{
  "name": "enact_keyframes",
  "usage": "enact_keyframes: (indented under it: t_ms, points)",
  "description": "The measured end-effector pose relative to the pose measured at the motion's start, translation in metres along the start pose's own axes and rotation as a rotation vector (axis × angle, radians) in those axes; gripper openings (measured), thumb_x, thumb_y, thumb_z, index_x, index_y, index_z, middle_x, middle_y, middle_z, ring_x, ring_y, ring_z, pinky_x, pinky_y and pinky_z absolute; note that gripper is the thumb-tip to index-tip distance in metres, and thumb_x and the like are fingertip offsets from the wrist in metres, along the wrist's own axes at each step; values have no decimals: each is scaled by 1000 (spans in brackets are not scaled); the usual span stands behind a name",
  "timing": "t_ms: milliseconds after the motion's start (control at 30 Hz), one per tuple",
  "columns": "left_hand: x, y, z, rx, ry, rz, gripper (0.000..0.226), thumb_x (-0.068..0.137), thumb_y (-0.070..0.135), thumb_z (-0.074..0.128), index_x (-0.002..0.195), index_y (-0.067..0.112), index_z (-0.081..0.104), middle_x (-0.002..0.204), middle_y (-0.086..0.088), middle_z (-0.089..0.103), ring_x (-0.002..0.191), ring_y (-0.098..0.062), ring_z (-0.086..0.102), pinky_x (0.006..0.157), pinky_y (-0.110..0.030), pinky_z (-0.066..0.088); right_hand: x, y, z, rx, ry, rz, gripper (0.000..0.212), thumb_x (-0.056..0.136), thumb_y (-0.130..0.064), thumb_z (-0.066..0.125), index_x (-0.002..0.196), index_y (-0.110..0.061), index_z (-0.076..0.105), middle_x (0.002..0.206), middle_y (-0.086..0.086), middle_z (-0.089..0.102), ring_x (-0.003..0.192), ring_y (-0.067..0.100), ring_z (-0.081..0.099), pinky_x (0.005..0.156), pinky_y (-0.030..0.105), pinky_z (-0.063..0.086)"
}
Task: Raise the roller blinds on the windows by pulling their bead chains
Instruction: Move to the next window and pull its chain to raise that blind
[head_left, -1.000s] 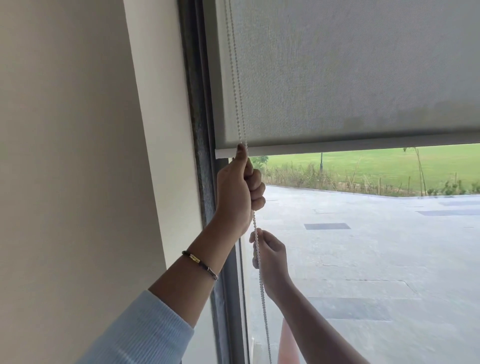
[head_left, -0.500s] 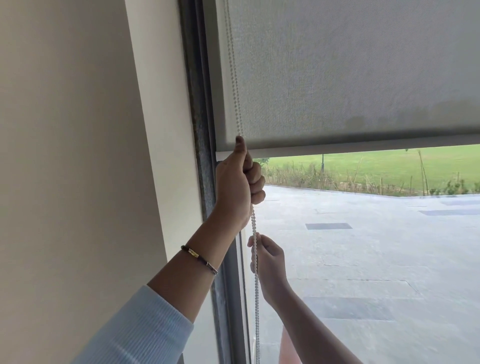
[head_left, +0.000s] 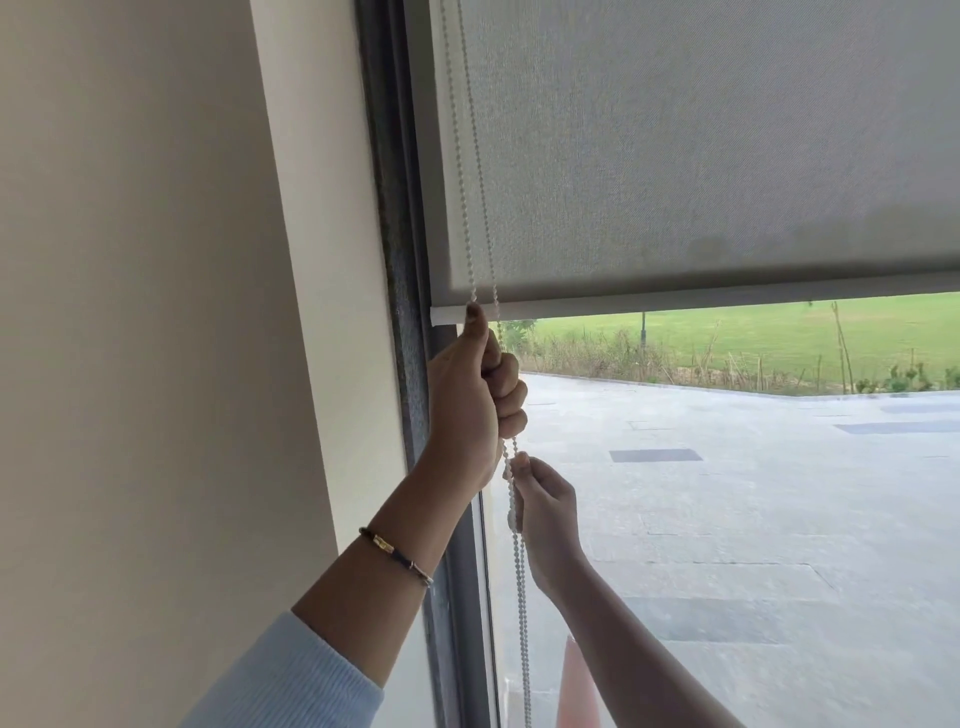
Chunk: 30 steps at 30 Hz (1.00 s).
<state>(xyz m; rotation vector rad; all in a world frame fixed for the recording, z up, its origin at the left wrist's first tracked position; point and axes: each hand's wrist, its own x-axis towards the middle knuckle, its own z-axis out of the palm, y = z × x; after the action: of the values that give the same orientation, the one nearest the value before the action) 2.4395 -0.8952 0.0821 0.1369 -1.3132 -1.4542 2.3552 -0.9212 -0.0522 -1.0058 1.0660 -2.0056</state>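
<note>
Two bare hands work one bead chain (head_left: 517, 566) at the left edge of a window. Nearest, a pale blue sleeve (head_left: 291, 675) and a forearm with a thin bracelet (head_left: 396, 555) lead up to the left hand (head_left: 475, 410). Its fingers are curled tight around the chain, thumb pointing up and touching the blind's bottom bar (head_left: 727, 304). Just below and to the right, the right hand (head_left: 545, 506) pinches the same chain between thumb and fingertips, lower on the loop. Below both hands the chain hangs down beside the dark window frame (head_left: 402, 260). Above them, two strands of beads run up across the grey roller blind (head_left: 701, 145), which covers the upper window. Its bottom bar sits about level with the left thumb. Farther off, through the glass, lie grey paving and a green lawn.

Likely risks: pulling the wrong strand would lower the blind instead of raising it. Tugging sideways rather than straight down could jam the beads, and a loose pinch could let the chain slip.
</note>
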Motion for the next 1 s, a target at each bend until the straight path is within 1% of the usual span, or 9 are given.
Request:
enact_keyframes:
  t_ms: [133, 233, 367, 567, 767, 900, 1000]
  points:
    - [0, 1, -6, 1, -1, 12, 52, 99, 50, 42, 57, 24, 26, 48, 8, 18, 43, -9, 6, 41, -12, 9, 3, 3, -3, -13, 9, -15, 32, 102, -21, 50, 76, -7, 61, 46, 0, 28, 39, 12, 23, 40, 24, 21]
    - [-2, 3, -10, 19, 23, 20, 51, 99, 50, 41, 59, 23, 26, 47, 8, 18, 40, -7, 8, 41, -11, 9, 6, 2, -4, -22, 9, -24, 32, 102, -22, 50, 77, -6, 63, 44, -1, 30, 38, 12, 26, 39, 21, 25]
    - [-4, 5, -14, 11, 38, 19, 50, 97, 50, 42, 58, 23, 28, 48, 7, 18, 41, -7, 8, 41, -11, 9, 9, 0, -4, 0, 15, -16, 32, 102, -23, 50, 80, -4, 63, 44, -3, 31, 37, 9, 25, 39, 21, 26]
    - [-6, 2, -9, 10, 20, 29, 50, 98, 49, 42, 58, 23, 27, 48, 7, 18, 40, -7, 8, 41, -11, 9, 12, -1, -4, 36, 27, 9, 32, 102, -23, 51, 78, -6, 63, 47, -4, 28, 39, 9, 23, 39, 21, 24]
    - [3, 3, -3, -14, 18, -1, 52, 101, 48, 41, 57, 25, 24, 48, 8, 16, 43, -9, 5, 41, -10, 9, 6, 6, -7, -53, 10, 14, 29, 101, -17, 50, 76, -6, 61, 47, -2, 27, 42, 11, 21, 42, 24, 21]
    - [11, 10, -1, -21, 32, 9, 52, 101, 48, 42, 58, 26, 23, 49, 8, 16, 42, -8, 7, 42, -13, 7, 0, 13, -7, -88, -4, 20, 31, 101, -20, 52, 75, -6, 60, 48, 0, 26, 43, 12, 21, 44, 27, 20]
    - [17, 21, 2, -37, 18, 33, 53, 101, 48, 41, 56, 25, 26, 49, 8, 16, 40, -6, 9, 42, -14, 5, -6, 25, -7, -81, -4, 40, 33, 102, -20, 51, 72, -8, 59, 49, 1, 26, 45, 13, 21, 44, 26, 21]
